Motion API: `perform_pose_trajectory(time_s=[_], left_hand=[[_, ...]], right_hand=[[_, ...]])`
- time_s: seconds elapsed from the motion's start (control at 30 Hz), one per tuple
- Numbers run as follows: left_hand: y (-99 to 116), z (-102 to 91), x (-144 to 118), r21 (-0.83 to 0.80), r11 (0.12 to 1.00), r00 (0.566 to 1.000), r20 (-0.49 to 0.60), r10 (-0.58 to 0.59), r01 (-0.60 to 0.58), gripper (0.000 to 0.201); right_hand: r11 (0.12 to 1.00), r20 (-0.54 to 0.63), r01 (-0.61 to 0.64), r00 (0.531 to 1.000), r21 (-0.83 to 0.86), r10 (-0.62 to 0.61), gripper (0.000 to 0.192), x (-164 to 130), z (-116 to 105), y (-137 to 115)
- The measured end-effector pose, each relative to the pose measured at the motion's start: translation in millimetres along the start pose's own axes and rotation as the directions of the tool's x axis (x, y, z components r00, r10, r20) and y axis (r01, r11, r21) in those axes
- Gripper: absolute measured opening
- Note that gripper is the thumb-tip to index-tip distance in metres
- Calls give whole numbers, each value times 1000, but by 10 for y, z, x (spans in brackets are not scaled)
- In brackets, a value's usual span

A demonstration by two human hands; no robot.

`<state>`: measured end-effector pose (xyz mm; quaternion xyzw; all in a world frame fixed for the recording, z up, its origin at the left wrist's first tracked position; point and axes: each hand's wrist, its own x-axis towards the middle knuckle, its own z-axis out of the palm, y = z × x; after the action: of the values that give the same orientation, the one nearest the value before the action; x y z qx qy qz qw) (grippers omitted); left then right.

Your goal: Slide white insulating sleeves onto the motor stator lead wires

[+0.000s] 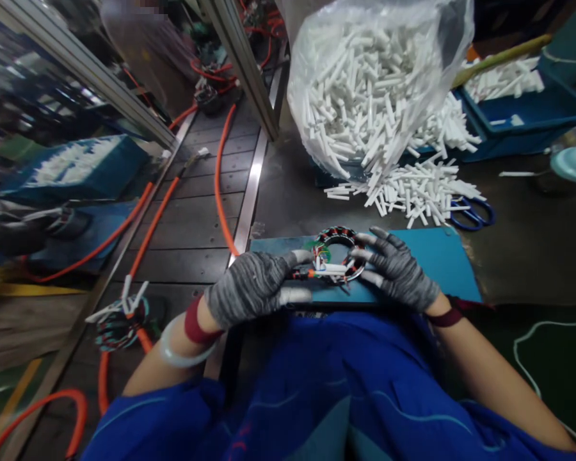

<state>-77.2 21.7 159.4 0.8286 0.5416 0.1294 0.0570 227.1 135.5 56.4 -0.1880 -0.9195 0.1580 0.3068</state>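
Note:
A ring-shaped motor stator (340,234) with dark windings lies on a blue mat (441,256) before me. White sleeves (333,269) and thin green and yellow wires show at its near left side. My left hand (252,288), in a grey glove with white fingertips, is around the cable (300,274) at the stator's left; its thumb and forefinger lie on either side, and the palm side is hidden. My right hand (398,272), gloved alike, has its bent fingers on the stator's right rim.
A clear plastic bag (302,96) of white tubes stands behind the mat, with loose tubes (422,192) spilled before it. Blue-handled scissors (475,214) lie at right, below a blue bin (532,131). Leftward, a slatted conveyor (187,224) carries orange cables (221,173) and another stator (120,326).

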Motion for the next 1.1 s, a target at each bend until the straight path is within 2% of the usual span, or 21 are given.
perform_pose_trajectory(time_s=[0.03, 0.1, 0.17, 0.27, 0.37, 0.43, 0.5, 0.57, 0.6, 0.67, 0.8, 0.9, 0.97, 1.03, 1.1], left_hand=[[47, -4, 17, -23, 998, 998, -48, -51, 50, 51], [9, 62, 127, -152, 979, 984, -93, -152, 136, 49], [-132, 144, 253, -354, 915, 975, -36, -219, 193, 51], [-265, 115, 338, -514, 835, 979, 56, -197, 197, 47], [-136, -14, 382, -478, 868, 987, -20, -162, 133, 38], [25, -13, 484, -419, 901, 989, -40, -142, 112, 38], [163, 81, 647, -295, 948, 991, 91, -94, 117, 39], [242, 206, 809, -156, 983, 962, 268, -52, 96, 42], [260, 255, 865, -113, 991, 947, 319, -36, 76, 42], [262, 302, 893, -93, 995, 940, 341, -2, 36, 41], [209, 215, 679, -10, 1000, 970, 244, 1, 1, 45], [175, 149, 509, 68, 995, 996, 34, -80, 77, 44], [171, 163, 463, 9, 990, 989, -56, -140, 141, 42], [181, 218, 455, -102, 976, 977, -79, -198, 190, 40], [197, 289, 455, -200, 954, 968, -70, -241, 223, 37]], right_hand=[[999, 6, -28, 1000, 39, 28, 38, 26, -66, 27], [989, 12, -72, 997, 132, 71, 40, 93, -142, 29], [973, 31, -104, 995, 208, 99, 39, 148, -145, -16], [957, 60, -167, 986, 237, 157, 34, 190, -83, -90], [954, 91, -218, 975, 207, 203, 32, 235, -42, -115], [963, 124, -227, 970, 148, 210, 32, 284, -39, -111], [972, 144, -214, 969, 92, 200, 33, 335, -41, -105], [978, 136, -197, 973, 68, 186, 35, 369, -41, -101], [979, 131, -189, 975, 70, 179, 35, 376, -42, -101], [979, 136, -180, 977, 92, 167, 34, 373, -52, -106], [974, 188, -162, 973, 159, 131, 33, 347, -121, -159], [979, 195, -150, 973, 137, 122, 39, 339, -152, -224], [975, 184, -186, 969, 118, 163, 49, 333, -126, -255], [954, 139, -245, 965, 171, 222, 56, 323, -69, -268], [925, 65, -280, 960, 259, 272, 50, 313, -13, -268]])
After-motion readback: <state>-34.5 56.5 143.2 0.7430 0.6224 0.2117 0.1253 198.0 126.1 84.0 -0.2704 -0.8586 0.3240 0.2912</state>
